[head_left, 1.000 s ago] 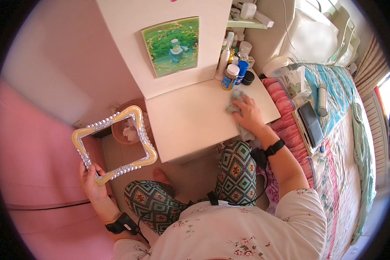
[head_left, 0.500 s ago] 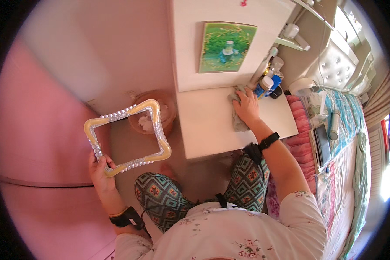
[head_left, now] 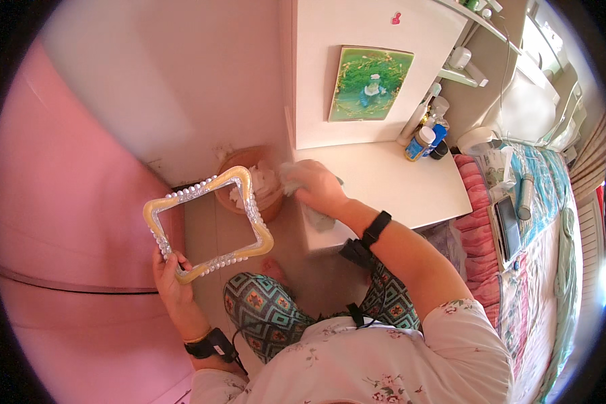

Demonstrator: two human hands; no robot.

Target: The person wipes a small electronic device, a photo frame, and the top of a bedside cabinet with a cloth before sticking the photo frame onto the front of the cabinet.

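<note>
A round orange bin (head_left: pixel 234 160) holds crumpled white tissues (head_left: pixel 266 180). On the white rectangular counter (head_left: pixel 397 185), a squat white-lidded jar (head_left: pixel 417 147), a blue cylindrical bottle (head_left: pixel 438 136) and a low black round tub (head_left: pixel 439 151) stand bunched—their contents I cannot tell. The left hand's (head_left: pixel 173 273) grip is pinched on the lower left corner of a gold-and-silver beaded frame (head_left: pixel 252 207), raised beside the bin. The right hand (head_left: pixel 320 188), blurred, clasps a grey-green cloth (head_left: pixel 318 219) at the counter's left edge—half a second ago both were farther right, nearer the jar.
</note>
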